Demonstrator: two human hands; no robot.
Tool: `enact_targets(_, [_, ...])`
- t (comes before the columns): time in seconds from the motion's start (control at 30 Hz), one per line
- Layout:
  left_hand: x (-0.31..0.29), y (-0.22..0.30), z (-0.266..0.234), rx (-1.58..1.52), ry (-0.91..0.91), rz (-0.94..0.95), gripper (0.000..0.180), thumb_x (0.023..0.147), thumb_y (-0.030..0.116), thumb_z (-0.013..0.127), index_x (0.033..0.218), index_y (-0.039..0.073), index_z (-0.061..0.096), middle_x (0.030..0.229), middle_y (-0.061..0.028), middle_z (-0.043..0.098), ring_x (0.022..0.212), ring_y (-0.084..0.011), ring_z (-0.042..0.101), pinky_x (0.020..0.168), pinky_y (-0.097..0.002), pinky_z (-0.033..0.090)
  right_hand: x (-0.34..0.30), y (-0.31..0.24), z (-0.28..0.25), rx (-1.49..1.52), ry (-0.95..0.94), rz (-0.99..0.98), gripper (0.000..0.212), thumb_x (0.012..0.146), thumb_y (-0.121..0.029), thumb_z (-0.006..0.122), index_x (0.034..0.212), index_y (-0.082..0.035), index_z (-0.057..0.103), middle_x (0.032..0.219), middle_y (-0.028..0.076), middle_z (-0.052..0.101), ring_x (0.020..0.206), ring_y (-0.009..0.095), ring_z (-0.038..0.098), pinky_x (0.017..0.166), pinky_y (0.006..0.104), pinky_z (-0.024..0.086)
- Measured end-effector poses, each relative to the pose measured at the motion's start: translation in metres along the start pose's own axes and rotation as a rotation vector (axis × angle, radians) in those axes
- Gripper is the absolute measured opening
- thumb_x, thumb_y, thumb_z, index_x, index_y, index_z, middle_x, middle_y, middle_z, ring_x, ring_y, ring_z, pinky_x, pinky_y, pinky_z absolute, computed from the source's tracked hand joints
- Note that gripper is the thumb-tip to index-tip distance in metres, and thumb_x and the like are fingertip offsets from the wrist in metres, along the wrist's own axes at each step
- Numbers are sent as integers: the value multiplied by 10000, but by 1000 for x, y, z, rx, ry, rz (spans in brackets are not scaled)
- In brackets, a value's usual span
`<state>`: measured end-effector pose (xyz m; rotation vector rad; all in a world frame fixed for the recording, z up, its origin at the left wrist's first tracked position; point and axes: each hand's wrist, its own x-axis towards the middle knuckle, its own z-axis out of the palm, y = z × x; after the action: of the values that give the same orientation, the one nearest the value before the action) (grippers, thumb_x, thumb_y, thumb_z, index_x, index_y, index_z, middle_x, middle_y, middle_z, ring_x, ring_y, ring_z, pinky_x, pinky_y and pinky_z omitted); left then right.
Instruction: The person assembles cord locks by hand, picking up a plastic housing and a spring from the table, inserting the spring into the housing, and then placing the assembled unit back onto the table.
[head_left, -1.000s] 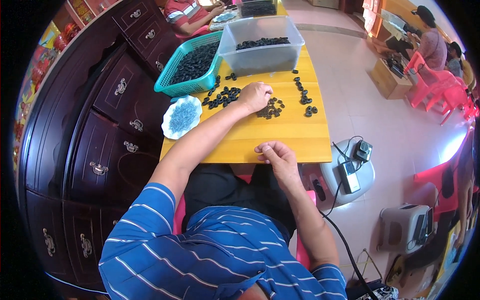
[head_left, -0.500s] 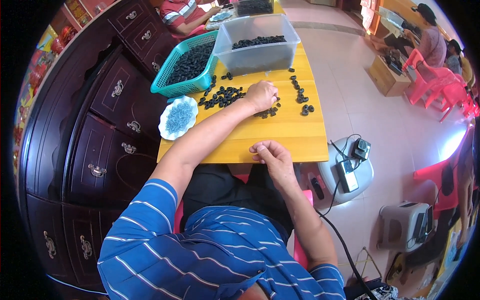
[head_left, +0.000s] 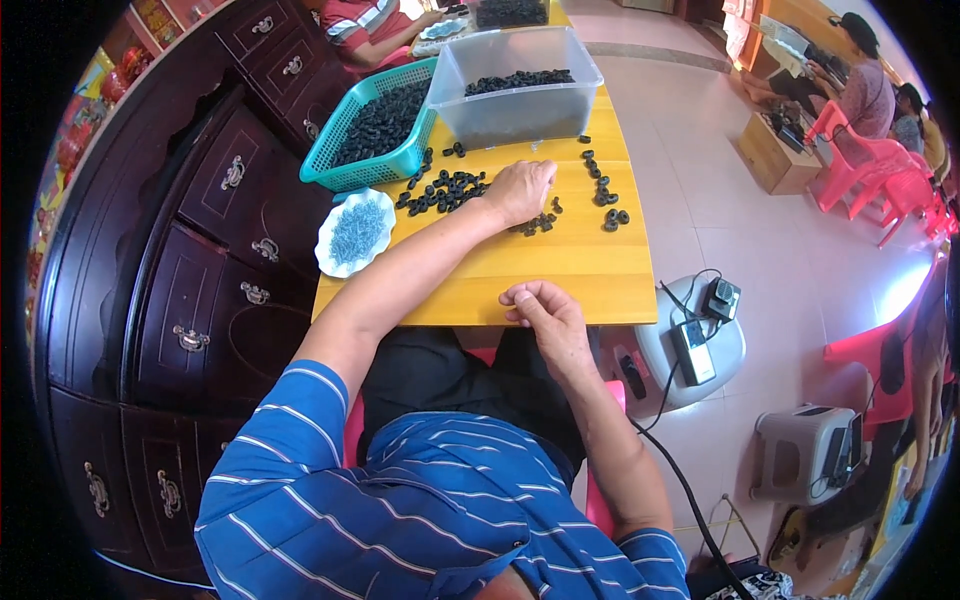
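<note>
My left hand (head_left: 522, 188) reaches out over the yellow wooden table (head_left: 560, 265) and rests with curled fingers on a scatter of small black rings (head_left: 440, 190). More black rings (head_left: 605, 195) lie just to its right. My right hand (head_left: 545, 310) sits at the table's near edge with its fingertips pinched together; I cannot see anything between them. A white plate (head_left: 330, 262) of small pale blue-grey pins stands at the table's left side.
A clear plastic bin (head_left: 510, 115) and a teal basket (head_left: 345, 175), both holding black rings, stand at the far end. A dark wooden drawer cabinet (head_left: 200, 250) runs along the left. Another person's arm (head_left: 375, 30) works beyond. Devices and cables (head_left: 695, 335) lie on the floor at right.
Both hands stay almost where they were; the left hand's fingers shift slightly over the rings. The view itself has moved a little.
</note>
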<state>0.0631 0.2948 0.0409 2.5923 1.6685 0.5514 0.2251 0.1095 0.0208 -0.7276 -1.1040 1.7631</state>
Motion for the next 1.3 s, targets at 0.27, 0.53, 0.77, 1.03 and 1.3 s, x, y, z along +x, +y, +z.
enact_targets(0.27, [11, 35, 8, -101, 121, 146, 179, 859, 107, 538, 946, 96, 694, 911, -114, 692, 915, -341, 668, 788, -475, 535, 0, -2, 0, 5, 11, 7, 179, 1030, -126, 573, 1059, 22, 668, 1006, 74, 706, 905, 137, 643, 839, 290, 527])
enact_targets(0.53, [22, 47, 28, 21, 36, 209, 187, 877, 118, 568, 973, 94, 726, 887, -122, 671, 906, -338, 666, 789, -456, 549, -1, -5, 0, 6, 15, 15, 184, 1035, -134, 570, 1058, 22, 666, 1006, 68, 703, 904, 136, 639, 842, 286, 522])
enact_targets(0.77, [20, 51, 31, 54, 49, 272, 122, 878, 120, 597, 866, 33, 681, 887, -143, 663, 883, -351, 668, 768, -470, 552, 0, -6, 0, 16, 17, 19, 188, 1035, -133, 566, 1062, 24, 665, 1013, 67, 699, 892, 133, 633, 844, 284, 521])
enact_targets(1.03, [13, 56, 26, 27, 44, 264, 144, 861, 144, 631, 784, 28, 667, 828, -161, 666, 811, -375, 676, 739, -481, 551, 1, -3, -1, 11, 15, 15, 189, 1037, -130, 559, 1079, 26, 656, 1024, 75, 701, 915, 142, 641, 852, 293, 523])
enact_targets(1.3, [24, 53, 35, 182, -43, 342, 123, 863, 128, 603, 846, 53, 699, 856, -143, 682, 830, -334, 691, 739, -443, 568, 2, 0, -2, 3, 6, 13, 194, 1039, -161, 572, 1087, 5, 658, 1034, 76, 713, 891, 126, 641, 815, 268, 504])
